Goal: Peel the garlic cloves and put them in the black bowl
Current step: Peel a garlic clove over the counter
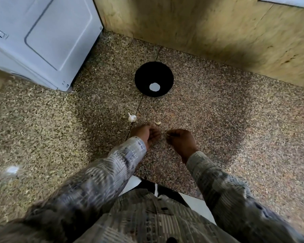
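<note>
**One bowl, one garlic bulb, one loose clove, two curled hands**

One black bowl (144, 74) is seen just above the middle of the frame, set on a speckled stone surface (235, 123). A single round white patch is seen at its bottom; what the patch is cannot be told.

Below the bowl and well apart from it, one garlic bulb (131, 118) is laid on the stone, slightly left of centre. One loose clove (158, 122) is found to the right of the bulb, just above the hands.

Two hands are held close together at the centre of the frame, not touching. The left hand (146, 134) is kept with its fingers curled inward; what it holds, if anything, is hidden and cannot be told. The right hand (180, 140) is likewise curled, and one small pale piece (168, 135) is pinched at its fingertips; whether it is clove or skin cannot be made out. Both arms are covered by two patterned grey sleeves (112, 171).

One white appliance (42, 37) is placed at the upper left of the frame. A yellowish stone wall (209, 28) is seen across the top and upper right.
</note>
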A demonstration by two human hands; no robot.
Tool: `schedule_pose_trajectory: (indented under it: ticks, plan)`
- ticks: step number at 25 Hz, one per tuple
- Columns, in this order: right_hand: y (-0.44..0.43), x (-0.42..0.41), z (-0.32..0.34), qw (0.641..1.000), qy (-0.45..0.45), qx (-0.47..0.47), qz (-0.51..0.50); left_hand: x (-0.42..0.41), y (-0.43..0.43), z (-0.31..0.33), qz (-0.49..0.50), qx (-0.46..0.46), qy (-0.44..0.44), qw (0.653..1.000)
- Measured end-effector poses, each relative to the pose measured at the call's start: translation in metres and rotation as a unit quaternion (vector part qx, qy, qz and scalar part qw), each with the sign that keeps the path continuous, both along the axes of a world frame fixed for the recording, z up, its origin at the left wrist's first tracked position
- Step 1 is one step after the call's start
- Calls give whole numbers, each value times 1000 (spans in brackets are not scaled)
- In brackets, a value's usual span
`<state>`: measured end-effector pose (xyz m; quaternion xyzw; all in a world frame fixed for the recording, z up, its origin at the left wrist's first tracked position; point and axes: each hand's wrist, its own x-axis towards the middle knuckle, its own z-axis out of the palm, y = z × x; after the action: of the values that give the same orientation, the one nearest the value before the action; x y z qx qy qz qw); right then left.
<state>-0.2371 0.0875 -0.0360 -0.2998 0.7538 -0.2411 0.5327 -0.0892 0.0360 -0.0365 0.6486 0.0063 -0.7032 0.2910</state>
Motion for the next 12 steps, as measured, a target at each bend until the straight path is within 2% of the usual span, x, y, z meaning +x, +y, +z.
schedule_pose_trajectory:
  ticks: [4,5,6,7,8,12]
  plan:
    - [-7,0,3,1000,-15,-4,11,24,31,2,9,21,37,999]
    - [-10,1,4,999,8,-10,39,30,42,4,13,31,49,998]
    - [-14,3,5,991,74,-30,109,35,52,6,20,41,52,998]
    - [-18,5,7,962,163,-70,206,40,62,8,31,44,54,997]
    - [-22,10,10,916,234,-111,307,44,71,9,44,45,51,997]
    - [-11,43,9,752,300,-214,546,56,104,14,80,47,51,994]
